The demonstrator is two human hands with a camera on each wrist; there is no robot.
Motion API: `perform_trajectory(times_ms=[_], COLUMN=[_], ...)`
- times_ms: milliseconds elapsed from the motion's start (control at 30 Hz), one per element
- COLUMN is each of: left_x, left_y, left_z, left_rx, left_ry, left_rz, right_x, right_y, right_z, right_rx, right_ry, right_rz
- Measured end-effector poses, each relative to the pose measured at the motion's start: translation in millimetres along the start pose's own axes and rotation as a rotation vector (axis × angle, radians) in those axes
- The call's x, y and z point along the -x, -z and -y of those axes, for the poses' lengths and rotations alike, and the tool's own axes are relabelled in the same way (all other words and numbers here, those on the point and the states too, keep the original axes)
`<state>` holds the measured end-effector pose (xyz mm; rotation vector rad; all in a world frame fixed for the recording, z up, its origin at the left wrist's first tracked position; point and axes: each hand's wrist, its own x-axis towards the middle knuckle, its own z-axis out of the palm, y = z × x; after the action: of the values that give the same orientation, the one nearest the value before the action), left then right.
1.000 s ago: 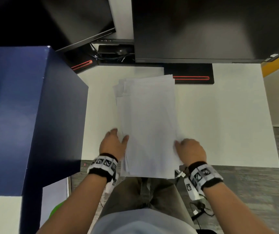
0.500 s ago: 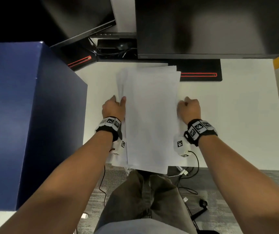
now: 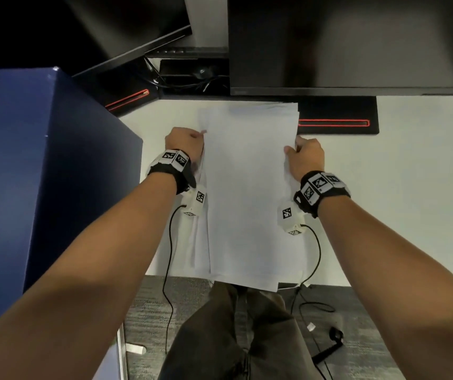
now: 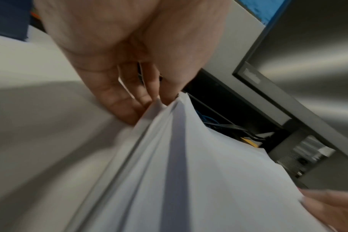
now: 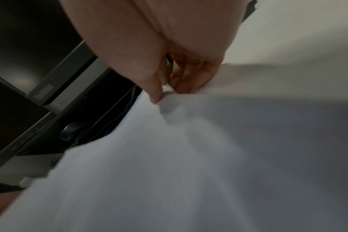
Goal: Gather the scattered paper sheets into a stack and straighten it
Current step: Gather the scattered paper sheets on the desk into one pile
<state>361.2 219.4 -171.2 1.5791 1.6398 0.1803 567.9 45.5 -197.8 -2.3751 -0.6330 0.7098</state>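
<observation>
A loose stack of white paper sheets (image 3: 250,187) lies lengthwise down the middle of the white desk (image 3: 384,201), its near end hanging past the front edge. My left hand (image 3: 189,145) pinches the stack's left edge near the far end, thumb on top and fingers beneath, as the left wrist view shows on the sheets (image 4: 169,157). My right hand (image 3: 302,154) pinches the right edge opposite it, and the paper (image 5: 189,157) bows up under that grip. The sheets' left edges are staggered and not flush.
A tall dark blue box (image 3: 41,174) stands close on the left of the desk. Two black monitors (image 3: 343,42) overhang the back, with a black base with a red line (image 3: 337,116) beside the stack's far end. Cables (image 3: 170,256) trail from both wrists.
Both hands have slid forward along the stack's side edges, from the near end to near the far end, and now pinch the edges. The stack has shifted slightly away from me.
</observation>
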Motion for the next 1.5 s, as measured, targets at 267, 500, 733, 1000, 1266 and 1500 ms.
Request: perform_trajectory(times_ms=[267, 500, 733, 1000, 1266, 1500], left_x=[-1, 57, 153, 178, 182, 188], left_y=[-6, 20, 17, 13, 5, 19], left_z=[2, 44, 122, 136, 119, 125], left_rx=[0.255, -0.067, -0.031, 0.056, 0.023, -0.078], left_ry=[0.045, -0.035, 0.084, 0.102, 0.129, 0.113], left_rz=[-0.033, 0.050, 0.081, 0.030, 0.020, 0.016], right_x=[36, 73, 163, 176, 161, 171], right_y=[6, 37, 20, 27, 1, 11], right_z=[-16, -51, -81, -78, -57, -60], right_rx=[0.129, -0.100, 0.009, -0.016, 0.078, 0.087], right_ry=[-0.127, -0.192, -0.119, -0.151, -0.106, -0.163], right_rz=[-0.008, 0.066, 0.254, 0.087, 0.160, 0.100])
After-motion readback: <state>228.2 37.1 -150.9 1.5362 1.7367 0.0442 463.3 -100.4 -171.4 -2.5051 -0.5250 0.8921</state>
